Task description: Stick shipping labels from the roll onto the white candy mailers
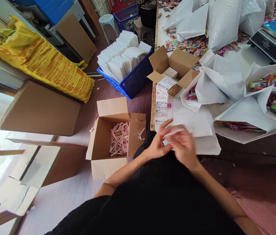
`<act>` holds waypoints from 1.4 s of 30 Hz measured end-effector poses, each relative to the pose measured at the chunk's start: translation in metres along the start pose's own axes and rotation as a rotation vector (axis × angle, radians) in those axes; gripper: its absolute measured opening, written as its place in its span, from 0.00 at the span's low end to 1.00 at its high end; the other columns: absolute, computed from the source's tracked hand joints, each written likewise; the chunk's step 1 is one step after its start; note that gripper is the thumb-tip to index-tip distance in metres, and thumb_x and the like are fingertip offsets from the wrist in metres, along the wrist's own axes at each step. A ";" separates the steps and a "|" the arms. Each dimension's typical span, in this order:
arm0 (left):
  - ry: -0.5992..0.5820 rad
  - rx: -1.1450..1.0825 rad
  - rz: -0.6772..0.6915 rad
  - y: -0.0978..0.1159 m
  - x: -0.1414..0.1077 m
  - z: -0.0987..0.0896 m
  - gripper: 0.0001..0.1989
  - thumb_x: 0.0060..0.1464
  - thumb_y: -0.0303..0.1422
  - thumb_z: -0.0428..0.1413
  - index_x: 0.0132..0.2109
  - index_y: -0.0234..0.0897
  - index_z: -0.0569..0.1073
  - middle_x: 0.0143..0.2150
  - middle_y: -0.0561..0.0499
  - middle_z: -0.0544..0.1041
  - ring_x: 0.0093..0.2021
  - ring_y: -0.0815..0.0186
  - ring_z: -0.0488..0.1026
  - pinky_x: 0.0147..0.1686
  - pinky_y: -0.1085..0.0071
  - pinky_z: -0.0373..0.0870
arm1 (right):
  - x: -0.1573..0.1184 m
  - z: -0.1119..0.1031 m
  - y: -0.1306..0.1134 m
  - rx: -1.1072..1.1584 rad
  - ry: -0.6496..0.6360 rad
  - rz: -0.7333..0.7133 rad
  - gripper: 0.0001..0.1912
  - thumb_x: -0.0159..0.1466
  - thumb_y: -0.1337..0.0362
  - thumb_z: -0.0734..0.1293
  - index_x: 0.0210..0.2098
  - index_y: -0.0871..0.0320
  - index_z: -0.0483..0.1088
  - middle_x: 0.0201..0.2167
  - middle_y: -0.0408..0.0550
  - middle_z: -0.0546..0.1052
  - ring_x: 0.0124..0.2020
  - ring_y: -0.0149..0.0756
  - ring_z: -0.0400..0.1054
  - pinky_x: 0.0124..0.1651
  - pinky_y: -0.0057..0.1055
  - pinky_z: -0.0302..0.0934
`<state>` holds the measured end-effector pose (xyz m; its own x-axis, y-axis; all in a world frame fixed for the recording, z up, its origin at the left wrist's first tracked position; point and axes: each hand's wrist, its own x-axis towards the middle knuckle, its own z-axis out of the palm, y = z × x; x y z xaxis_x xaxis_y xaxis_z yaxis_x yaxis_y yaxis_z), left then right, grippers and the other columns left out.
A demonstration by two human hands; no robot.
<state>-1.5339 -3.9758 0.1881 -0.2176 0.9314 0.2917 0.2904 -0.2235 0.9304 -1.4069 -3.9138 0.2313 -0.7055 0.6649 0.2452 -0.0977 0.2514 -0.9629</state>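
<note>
My left hand (158, 140) and my right hand (182, 145) come together just above the table's front edge. A small white slip (174, 132), perhaps a label, is pinched between their fingers; motion blurs my right hand and the slip's face cannot be read. Below and beyond the hands lies a flat white bubble mailer (193, 119), with another under it jutting over the edge. Left of it runs a strip of printed labels (161, 102), which leads up to an open cardboard box (187, 76) with a small white box inside.
Open white mailers (240, 122) filled with colourful packets stand on the right. Behind are stuffed mailers (223, 23) and a scale (272, 40). On the floor, left, are a carton of paper strips (119, 138), a blue basket (128, 86) of white mailers and a yellow sack (47, 62).
</note>
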 end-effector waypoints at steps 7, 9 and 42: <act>0.251 0.811 -0.712 -0.056 -0.062 -0.145 0.21 0.56 0.25 0.52 0.57 0.31 0.70 0.56 0.36 0.76 0.57 0.52 0.72 0.59 0.53 0.67 | -0.038 -0.080 0.029 -0.601 0.286 -0.133 0.23 0.69 0.68 0.61 0.63 0.49 0.64 0.53 0.51 0.77 0.57 0.44 0.71 0.62 0.45 0.65; 0.240 1.009 -0.960 -0.077 -0.082 -0.179 0.33 0.55 0.28 0.56 0.66 0.23 0.59 0.65 0.25 0.65 0.67 0.41 0.60 0.63 0.40 0.57 | -0.067 -0.127 0.053 -0.837 0.431 -0.056 0.23 0.69 0.67 0.60 0.62 0.51 0.67 0.52 0.54 0.78 0.57 0.48 0.71 0.61 0.46 0.65; -0.710 0.260 0.274 -0.047 0.014 -0.016 0.15 0.63 0.27 0.47 0.50 0.40 0.76 0.57 0.44 0.78 0.64 0.63 0.69 0.67 0.58 0.59 | -0.091 -0.188 0.092 -0.566 0.236 -0.097 0.09 0.66 0.66 0.65 0.39 0.53 0.79 0.41 0.46 0.81 0.52 0.44 0.74 0.62 0.52 0.63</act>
<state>-1.5655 -3.9569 0.1516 0.5118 0.8328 0.2108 0.4739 -0.4784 0.7393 -1.2200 -3.8189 0.1410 -0.5315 0.7418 0.4089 0.2795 0.6092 -0.7421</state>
